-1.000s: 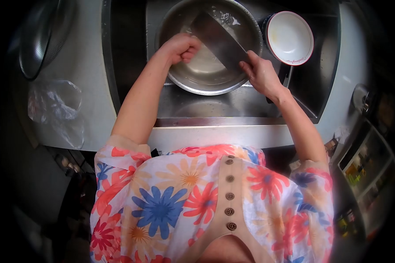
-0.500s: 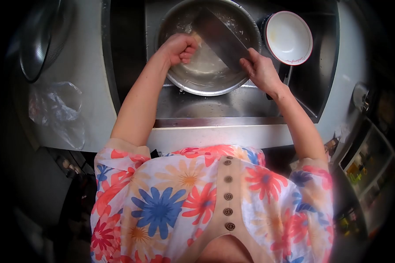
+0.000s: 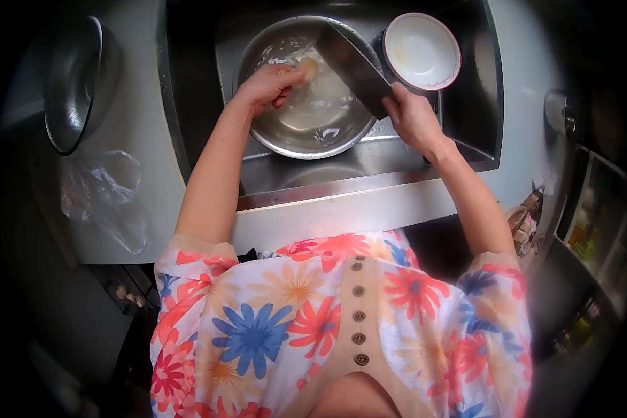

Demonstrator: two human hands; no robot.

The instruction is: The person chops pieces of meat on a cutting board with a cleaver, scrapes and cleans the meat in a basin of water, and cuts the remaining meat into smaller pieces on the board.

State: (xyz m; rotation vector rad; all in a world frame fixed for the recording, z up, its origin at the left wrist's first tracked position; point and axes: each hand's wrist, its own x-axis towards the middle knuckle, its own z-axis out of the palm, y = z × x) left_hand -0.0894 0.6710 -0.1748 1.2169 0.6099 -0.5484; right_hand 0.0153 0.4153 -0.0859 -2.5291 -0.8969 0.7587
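Note:
My right hand (image 3: 412,120) grips a broad dark cleaver (image 3: 353,67) near its handle end; the blade slants up and left over the steel basin (image 3: 275,136). My left hand (image 3: 266,86) is closed on a small pale yellowish piece of food (image 3: 308,67), whose kind I cannot make out. That piece is close to the left of the blade, apart from it. Below both hands, cloudy water (image 3: 320,104) with white bits fills the lower part of the basin.
The basin stands in a steel sink (image 3: 292,177). To its right sits a white bowl (image 3: 423,52) with a red rim. On the left counter are a metal strainer (image 3: 73,87) and a crumpled clear plastic bag (image 3: 108,191).
The cleaver's tip and the pale piece are now farther apart. More of the piece shows beyond my left fingers. The whole view has shifted and turned slightly.

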